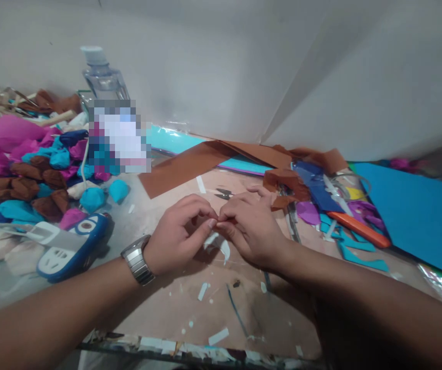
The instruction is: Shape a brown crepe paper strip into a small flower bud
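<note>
My left hand [184,231], with a metal watch [139,259] on its wrist, pinches with thumb and index finger over the middle of the board. Fingertip to fingertip with it, my right hand [254,226] makes a pinch as well. Whatever lies between the fingertips is too small or too hidden to make out. Below the hands a whitish scrap [219,247] rests on the board. Just beyond them lies a small dark-bladed tool [224,193], partly covered by my right hand.
Brown paper strips [190,167] cross the back. At right are an orange-handled cutter [360,229], paper scraps and blue sheets [417,210]. Leftward stand a power strip [74,249], a plastic bottle [103,77] and piled paper-wrapped bundles [24,187]. White scraps [218,336] litter the front edge.
</note>
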A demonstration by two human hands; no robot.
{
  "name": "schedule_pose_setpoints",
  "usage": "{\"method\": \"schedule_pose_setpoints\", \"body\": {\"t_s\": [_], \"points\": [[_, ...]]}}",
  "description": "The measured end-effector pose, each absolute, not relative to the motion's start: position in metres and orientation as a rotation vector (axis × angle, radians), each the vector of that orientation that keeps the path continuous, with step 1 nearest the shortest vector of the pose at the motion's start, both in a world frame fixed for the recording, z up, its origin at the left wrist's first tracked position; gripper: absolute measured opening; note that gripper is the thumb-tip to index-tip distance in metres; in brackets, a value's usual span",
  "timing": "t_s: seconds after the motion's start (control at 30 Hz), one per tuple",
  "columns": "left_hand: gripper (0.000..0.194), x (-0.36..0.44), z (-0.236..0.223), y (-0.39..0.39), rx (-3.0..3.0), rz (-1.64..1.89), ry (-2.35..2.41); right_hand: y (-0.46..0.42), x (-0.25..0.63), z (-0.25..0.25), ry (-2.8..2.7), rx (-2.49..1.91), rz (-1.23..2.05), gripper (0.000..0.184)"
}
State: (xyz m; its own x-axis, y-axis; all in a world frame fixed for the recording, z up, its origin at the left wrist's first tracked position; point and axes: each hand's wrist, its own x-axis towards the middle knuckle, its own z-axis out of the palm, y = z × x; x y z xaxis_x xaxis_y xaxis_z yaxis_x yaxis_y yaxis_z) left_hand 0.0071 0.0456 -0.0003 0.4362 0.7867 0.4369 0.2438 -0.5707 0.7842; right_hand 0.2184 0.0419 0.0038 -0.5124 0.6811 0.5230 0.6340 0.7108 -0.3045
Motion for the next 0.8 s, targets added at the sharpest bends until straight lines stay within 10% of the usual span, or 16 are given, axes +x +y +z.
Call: {"method": "schedule_pose_setpoints", "body": {"t_s": [0.8], "points": [[0.006, 0.0049, -0.0009, 0.0484, 1.971, 1.100, 0.767, 0.0411, 0.2196, 0.0099, -2.152, -0.989, 0.032, 0.015]]}}
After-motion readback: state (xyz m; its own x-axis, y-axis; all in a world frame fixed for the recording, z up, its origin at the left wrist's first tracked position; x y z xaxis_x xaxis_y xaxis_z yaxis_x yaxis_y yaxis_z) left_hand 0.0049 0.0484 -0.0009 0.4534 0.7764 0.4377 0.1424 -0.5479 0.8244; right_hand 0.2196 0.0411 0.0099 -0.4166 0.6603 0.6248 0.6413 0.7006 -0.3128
